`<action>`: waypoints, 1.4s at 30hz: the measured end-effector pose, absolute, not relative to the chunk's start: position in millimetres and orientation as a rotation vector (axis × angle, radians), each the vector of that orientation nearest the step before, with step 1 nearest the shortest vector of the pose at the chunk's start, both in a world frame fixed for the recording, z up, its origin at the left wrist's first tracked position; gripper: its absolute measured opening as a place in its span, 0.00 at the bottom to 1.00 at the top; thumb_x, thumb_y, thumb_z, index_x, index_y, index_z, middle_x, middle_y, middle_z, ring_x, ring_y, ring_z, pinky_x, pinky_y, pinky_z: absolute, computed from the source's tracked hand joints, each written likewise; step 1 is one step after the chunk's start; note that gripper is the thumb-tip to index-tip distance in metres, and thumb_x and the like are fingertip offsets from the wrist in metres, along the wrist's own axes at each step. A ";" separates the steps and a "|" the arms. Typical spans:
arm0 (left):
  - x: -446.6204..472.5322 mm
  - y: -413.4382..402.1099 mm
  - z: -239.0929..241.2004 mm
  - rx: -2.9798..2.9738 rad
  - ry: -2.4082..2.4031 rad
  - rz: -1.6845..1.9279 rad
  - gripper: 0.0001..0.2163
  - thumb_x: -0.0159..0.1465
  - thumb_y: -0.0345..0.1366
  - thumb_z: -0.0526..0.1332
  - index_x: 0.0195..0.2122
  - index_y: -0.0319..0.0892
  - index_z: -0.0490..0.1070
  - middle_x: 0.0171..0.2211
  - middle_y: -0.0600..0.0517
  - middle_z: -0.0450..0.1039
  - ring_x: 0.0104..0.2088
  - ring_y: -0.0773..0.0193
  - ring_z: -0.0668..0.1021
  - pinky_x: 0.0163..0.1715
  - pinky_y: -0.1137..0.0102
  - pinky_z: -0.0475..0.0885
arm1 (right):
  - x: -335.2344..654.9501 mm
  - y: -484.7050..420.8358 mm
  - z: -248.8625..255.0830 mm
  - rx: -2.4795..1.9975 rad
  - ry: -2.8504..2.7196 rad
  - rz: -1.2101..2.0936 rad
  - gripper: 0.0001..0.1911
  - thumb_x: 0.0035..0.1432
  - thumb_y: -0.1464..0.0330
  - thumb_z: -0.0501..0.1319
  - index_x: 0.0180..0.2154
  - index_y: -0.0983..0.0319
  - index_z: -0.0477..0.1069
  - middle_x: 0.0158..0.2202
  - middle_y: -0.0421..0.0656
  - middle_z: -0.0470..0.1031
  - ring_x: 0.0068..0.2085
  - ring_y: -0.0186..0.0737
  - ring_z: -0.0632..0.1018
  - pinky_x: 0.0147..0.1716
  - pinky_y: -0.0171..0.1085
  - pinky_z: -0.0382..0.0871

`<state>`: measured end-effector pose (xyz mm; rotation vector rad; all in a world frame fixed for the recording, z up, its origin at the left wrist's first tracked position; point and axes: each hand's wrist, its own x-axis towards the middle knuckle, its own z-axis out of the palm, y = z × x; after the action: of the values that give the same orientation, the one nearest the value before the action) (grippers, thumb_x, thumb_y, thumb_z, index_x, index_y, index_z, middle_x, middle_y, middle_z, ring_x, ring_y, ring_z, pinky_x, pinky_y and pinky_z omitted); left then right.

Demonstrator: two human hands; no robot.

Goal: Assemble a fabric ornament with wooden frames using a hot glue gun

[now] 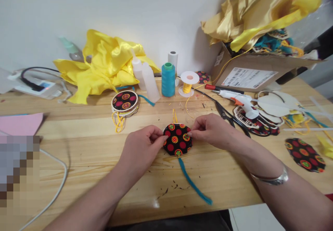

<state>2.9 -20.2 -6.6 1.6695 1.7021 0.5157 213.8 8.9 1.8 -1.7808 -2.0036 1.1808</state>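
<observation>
A black fabric pendant [178, 140] with red and orange flower dots lies at the middle of the wooden table. A yellow cord loop [174, 116] sticks out at its top, and a teal tassel [195, 184] trails from its bottom toward the table's front edge. My left hand [147, 144] pinches the pendant's left rim between thumb and fingertips. On the opposite rim, my right hand [210, 130] pinches it the same way; a silver bracelet [273, 178] circles that wrist. Both hands are closed on the pendant, whose underside is hidden.
Behind stand a teal thread cone [168, 82], a yellow cord spool [187, 87] and white bottles [151, 83]. Finished-looking pendants [125, 102] lie stacked left. Scissors [224, 112], a glue gun [241, 102], a fabric piece [305, 155] and a cardboard box [247, 73] are right.
</observation>
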 end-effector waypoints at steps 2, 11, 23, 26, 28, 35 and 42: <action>3.0 -20.2 -6.6 1.671 1.699 0.520 0.07 0.56 0.41 0.61 0.28 0.45 0.75 0.24 0.56 0.77 0.24 0.63 0.75 0.26 0.70 0.67 | 213.4 8.9 2.1 -1.795 -2.011 1.169 0.10 0.47 0.64 0.62 0.21 0.63 0.70 0.19 0.37 0.69 0.21 0.30 0.65 0.19 0.31 0.54; 2.5 -19.7 -8.7 1.690 1.688 0.537 0.07 0.56 0.41 0.61 0.29 0.45 0.74 0.25 0.55 0.78 0.24 0.63 0.76 0.26 0.69 0.68 | 212.2 8.0 5.1 -1.828 -2.031 1.122 0.09 0.46 0.64 0.64 0.21 0.62 0.71 0.20 0.38 0.71 0.22 0.31 0.67 0.19 0.32 0.55; 1.0 -20.2 -7.5 1.764 1.726 0.594 0.09 0.57 0.45 0.62 0.29 0.45 0.71 0.25 0.55 0.74 0.25 0.63 0.74 0.27 0.67 0.68 | 216.2 7.6 4.2 -1.556 -1.927 1.026 0.07 0.55 0.67 0.58 0.30 0.62 0.73 0.22 0.38 0.72 0.24 0.32 0.69 0.23 0.32 0.60; 0.3 -20.0 -7.8 2.041 1.677 0.802 0.05 0.58 0.40 0.62 0.31 0.45 0.73 0.33 0.52 0.75 0.34 0.60 0.75 0.36 0.64 0.70 | 217.6 5.7 6.8 -1.250 -2.114 0.917 0.05 0.57 0.70 0.60 0.31 0.60 0.75 0.29 0.40 0.75 0.33 0.36 0.73 0.34 0.35 0.66; 0.8 -19.8 -7.8 2.263 1.507 0.925 0.02 0.58 0.36 0.63 0.32 0.46 0.74 0.38 0.51 0.76 0.41 0.58 0.74 0.44 0.61 0.68 | 217.7 4.9 5.8 -1.050 -2.264 0.804 0.04 0.55 0.72 0.62 0.34 0.60 0.75 0.33 0.42 0.75 0.38 0.39 0.72 0.40 0.38 0.66; 1.6 -18.7 -14.1 2.466 1.207 0.844 0.03 0.57 0.35 0.64 0.33 0.46 0.76 0.43 0.51 0.79 0.46 0.54 0.70 0.49 0.55 0.65 | 215.3 3.2 -1.0 -0.920 -2.420 0.756 0.09 0.55 0.74 0.62 0.40 0.61 0.73 0.41 0.46 0.72 0.44 0.40 0.70 0.44 0.40 0.68; -0.5 -19.5 -19.6 2.425 1.283 0.675 0.05 0.57 0.37 0.65 0.35 0.46 0.76 0.45 0.52 0.78 0.48 0.51 0.70 0.50 0.50 0.63 | 216.3 3.4 -4.7 -0.988 -2.434 0.781 0.08 0.55 0.75 0.62 0.39 0.62 0.72 0.41 0.45 0.70 0.45 0.39 0.71 0.45 0.39 0.68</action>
<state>-0.5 -19.5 -19.6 2.4248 1.2826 0.6749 216.3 3.4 -4.7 -0.9883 -2.4341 0.7810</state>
